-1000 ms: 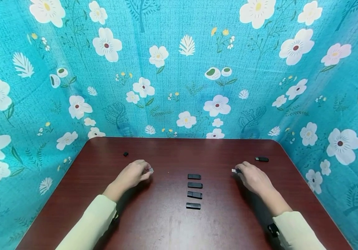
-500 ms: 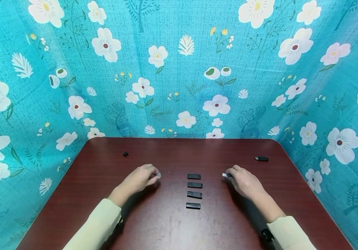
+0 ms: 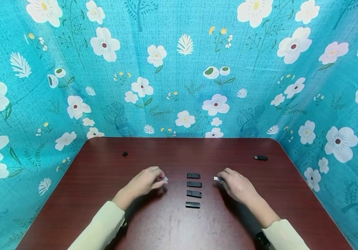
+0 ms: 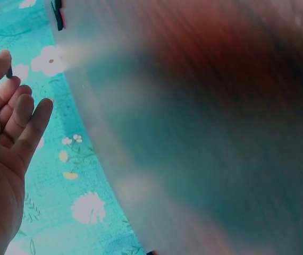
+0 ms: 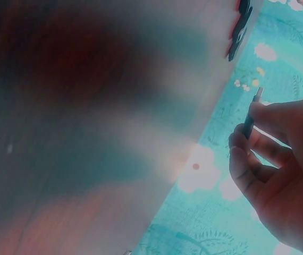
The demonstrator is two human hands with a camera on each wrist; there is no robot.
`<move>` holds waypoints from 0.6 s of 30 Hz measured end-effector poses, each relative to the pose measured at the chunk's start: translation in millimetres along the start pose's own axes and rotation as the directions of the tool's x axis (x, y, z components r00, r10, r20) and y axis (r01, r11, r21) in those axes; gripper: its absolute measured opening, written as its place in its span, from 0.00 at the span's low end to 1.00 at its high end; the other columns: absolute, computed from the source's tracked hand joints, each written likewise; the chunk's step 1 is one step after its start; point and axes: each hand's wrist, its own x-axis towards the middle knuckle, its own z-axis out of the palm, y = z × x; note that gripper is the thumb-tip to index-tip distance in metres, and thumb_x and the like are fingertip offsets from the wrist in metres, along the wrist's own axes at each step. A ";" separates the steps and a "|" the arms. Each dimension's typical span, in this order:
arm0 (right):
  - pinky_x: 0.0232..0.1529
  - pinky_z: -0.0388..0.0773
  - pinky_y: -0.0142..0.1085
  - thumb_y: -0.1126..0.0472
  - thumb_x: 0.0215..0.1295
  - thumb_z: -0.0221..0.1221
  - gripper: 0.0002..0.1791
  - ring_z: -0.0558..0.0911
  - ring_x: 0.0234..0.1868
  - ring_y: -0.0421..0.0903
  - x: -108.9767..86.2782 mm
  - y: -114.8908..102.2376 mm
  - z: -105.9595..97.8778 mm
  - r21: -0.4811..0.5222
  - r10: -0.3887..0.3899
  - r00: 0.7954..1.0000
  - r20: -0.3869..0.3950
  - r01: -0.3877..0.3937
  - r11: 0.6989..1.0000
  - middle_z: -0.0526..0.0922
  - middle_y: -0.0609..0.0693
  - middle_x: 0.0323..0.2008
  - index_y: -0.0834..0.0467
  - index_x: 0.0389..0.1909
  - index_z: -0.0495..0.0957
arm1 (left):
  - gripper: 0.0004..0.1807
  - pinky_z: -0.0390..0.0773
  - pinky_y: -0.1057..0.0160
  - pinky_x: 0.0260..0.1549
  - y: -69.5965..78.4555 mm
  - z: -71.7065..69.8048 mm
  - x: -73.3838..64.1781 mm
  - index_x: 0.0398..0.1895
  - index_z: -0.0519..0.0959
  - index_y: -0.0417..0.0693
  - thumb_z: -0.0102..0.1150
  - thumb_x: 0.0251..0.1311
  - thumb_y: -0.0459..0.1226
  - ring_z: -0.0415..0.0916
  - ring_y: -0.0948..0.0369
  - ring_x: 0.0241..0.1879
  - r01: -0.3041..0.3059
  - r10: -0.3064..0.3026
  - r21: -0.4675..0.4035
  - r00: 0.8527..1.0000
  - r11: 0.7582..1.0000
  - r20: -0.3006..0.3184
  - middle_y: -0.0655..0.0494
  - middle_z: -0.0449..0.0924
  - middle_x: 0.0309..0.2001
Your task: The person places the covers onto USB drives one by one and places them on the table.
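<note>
My right hand [image 3: 238, 185] pinches a USB flash drive [image 5: 249, 125] between thumb and fingers. Its bare metal plug points left, toward the table's middle. In my left hand [image 3: 143, 182], thumb and forefinger pinch a small dark piece [image 4: 9, 70], cap-like in size; in the head view only a pale grey glint shows at the fingertips. Between the two hands, several capped black USB flash drives [image 3: 194, 184] lie in a column, each set crosswise. Neither hand touches that column.
Another flash drive [image 3: 261, 158], plug exposed, lies at the back right of the dark red table [image 3: 179, 149]. A tiny black piece [image 3: 125, 153], like a cap, lies at the back left. A blue flowered curtain [image 3: 166, 69] stands close behind and at both sides.
Both hands have moved inward and slightly nearer the body, the left to the right and the right to the left, each still holding its piece. The drives on the table have stayed put.
</note>
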 end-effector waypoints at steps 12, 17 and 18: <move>0.41 0.83 0.39 0.67 0.59 0.71 0.13 0.81 0.36 0.42 -3.6 -12.5 3.1 -0.017 -0.054 0.999 -0.005 0.053 0.998 0.80 0.47 0.37 0.56 0.44 0.83 | 0.06 0.77 0.70 0.33 12.3 13.7 0.2 0.38 0.78 0.52 0.67 0.64 0.38 0.73 0.70 0.32 -0.003 0.001 -0.106 1.000 0.994 -0.013 0.63 0.78 0.35; 0.40 0.83 0.38 0.67 0.57 0.72 0.14 0.80 0.35 0.41 -5.2 -15.4 2.5 -0.033 -0.070 0.997 -0.026 0.069 0.997 0.80 0.47 0.37 0.55 0.44 0.84 | 0.06 0.78 0.70 0.34 16.7 12.2 -0.6 0.43 0.82 0.50 0.65 0.67 0.39 0.75 0.70 0.34 -0.005 0.002 -0.154 1.000 0.988 -0.015 0.62 0.81 0.38; 0.40 0.83 0.38 0.67 0.57 0.72 0.14 0.80 0.35 0.41 -5.3 -16.7 1.9 -0.034 -0.072 0.997 -0.030 0.071 0.997 0.80 0.47 0.37 0.55 0.44 0.84 | 0.06 0.79 0.70 0.35 17.9 11.3 -0.4 0.45 0.82 0.50 0.65 0.68 0.39 0.75 0.70 0.35 -0.007 0.005 -0.154 1.000 0.988 -0.016 0.61 0.82 0.39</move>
